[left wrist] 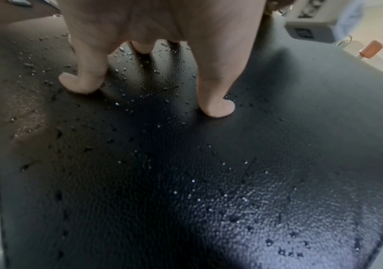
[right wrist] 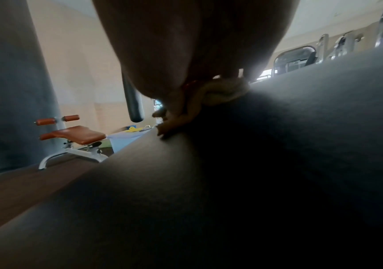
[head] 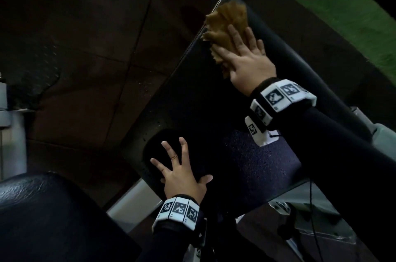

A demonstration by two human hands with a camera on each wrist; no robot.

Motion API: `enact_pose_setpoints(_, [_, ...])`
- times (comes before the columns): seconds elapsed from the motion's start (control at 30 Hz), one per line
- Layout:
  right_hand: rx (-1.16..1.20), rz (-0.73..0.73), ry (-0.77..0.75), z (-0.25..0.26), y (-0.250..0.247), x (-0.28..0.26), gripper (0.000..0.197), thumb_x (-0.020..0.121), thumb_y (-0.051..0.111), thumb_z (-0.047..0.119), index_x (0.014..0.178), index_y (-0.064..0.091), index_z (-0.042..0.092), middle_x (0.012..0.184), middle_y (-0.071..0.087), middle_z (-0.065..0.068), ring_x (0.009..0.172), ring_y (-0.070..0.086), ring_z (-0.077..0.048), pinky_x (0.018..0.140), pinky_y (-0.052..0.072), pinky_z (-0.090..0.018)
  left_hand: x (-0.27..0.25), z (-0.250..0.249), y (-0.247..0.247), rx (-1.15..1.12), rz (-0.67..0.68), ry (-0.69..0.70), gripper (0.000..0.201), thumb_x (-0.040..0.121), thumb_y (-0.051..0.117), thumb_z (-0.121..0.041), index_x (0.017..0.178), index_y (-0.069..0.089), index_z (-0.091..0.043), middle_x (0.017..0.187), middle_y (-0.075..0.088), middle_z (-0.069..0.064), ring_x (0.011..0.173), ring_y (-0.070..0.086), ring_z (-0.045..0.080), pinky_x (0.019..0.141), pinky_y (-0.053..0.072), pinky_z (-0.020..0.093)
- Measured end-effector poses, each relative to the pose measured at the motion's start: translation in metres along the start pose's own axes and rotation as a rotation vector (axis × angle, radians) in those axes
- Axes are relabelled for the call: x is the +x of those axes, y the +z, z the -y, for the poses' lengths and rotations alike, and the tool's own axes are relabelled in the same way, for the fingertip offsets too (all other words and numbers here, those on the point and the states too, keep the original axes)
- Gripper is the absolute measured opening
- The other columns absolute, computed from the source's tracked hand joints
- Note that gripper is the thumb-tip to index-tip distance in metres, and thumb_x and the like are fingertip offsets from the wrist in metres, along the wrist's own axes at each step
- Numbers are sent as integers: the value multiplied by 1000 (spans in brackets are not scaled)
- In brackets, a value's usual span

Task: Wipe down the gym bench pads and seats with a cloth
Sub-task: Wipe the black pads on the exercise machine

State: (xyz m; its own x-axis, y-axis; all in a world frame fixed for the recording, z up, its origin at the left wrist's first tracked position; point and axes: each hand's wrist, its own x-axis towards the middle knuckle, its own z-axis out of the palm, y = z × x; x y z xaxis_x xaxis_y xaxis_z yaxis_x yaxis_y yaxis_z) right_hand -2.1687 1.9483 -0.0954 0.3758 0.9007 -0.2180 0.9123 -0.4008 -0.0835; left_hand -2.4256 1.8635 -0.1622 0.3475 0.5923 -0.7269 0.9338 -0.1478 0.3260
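A long black bench pad [head: 192, 98] runs diagonally from lower right to upper middle in the head view. A crumpled tan cloth [head: 227, 23] lies near its far end. My right hand [head: 244, 56] presses flat on the cloth, fingers straight. In the right wrist view the cloth [right wrist: 218, 96] bunches under my palm on the pad [right wrist: 231, 182]. My left hand [head: 180, 165] rests with spread fingers on the near part of the pad. Its fingertips [left wrist: 218, 109] touch the wet, droplet-covered pad [left wrist: 185, 182] in the left wrist view.
Another black pad [head: 42, 208] sits at the lower left. Grey frame parts [head: 132, 199] show beneath the bench. Dark floor [head: 85, 47] lies to the left, green turf [head: 342, 8] at the upper right. An orange-padded bench [right wrist: 77, 136] stands on the floor beyond.
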Motion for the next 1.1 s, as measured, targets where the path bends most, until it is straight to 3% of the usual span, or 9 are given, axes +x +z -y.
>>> enact_pose_setpoints(0.13, [107, -33, 159, -10, -12, 16, 50, 96, 38, 32, 142, 24, 47, 159, -5, 3, 144, -7, -32, 117, 0, -43, 0, 0, 1, 4, -1, 0, 127, 70, 68, -63, 117, -50, -52, 133, -57, -8, 134, -27, 48, 94, 49, 51])
enact_pose_setpoints(0.3, [179, -28, 251, 5, -28, 70, 51, 95, 36, 25, 144, 29, 39, 158, -2, -7, 143, -4, -38, 117, 1, -45, 0, 0, 3, 9, -13, -9, 128, 69, 68, -63, 118, -50, -51, 133, -58, -6, 134, -27, 48, 96, 47, 52])
enact_pose_setpoints(0.53, [144, 4, 67, 12, -34, 95, 43, 93, 40, 17, 130, 50, 37, 158, 10, -1, 144, 1, -37, 117, 8, -43, 3, 1, 3, 37, -18, -14, 129, 69, 68, -64, 119, -51, -48, 132, -59, -4, 133, -27, 49, 93, 50, 51])
enact_pose_setpoints(0.7, [194, -30, -81, 11, -29, 61, 46, 88, 49, 4, 125, 58, 31, 155, 22, 5, 144, 9, -29, 115, 21, -33, 1, 2, 2, 59, -9, -7, 127, 71, 65, -66, 121, -50, -46, 129, -61, -3, 134, -25, 51, 99, 45, 52])
enact_pose_setpoints(0.83, [235, 18, -168, 11, -22, 12, 47, 87, 51, 0, 124, 59, 27, 153, 27, 2, 144, 13, -27, 115, 22, -34, 2, 3, 1, 51, -17, -19, 127, 70, 65, -65, 120, -50, -48, 129, -61, -5, 135, -24, 49, 101, 43, 52])
enact_pose_setpoints(1.1, [354, 138, -260, -1, 29, -130, 42, 84, 53, -6, 119, 64, 15, 151, 29, -6, 144, 12, -33, 111, 30, -37, 0, 4, -2, 8, -11, -75, 123, 71, 69, -62, 120, -44, -54, 136, -53, -13, 137, -27, 41, 90, 48, 50])
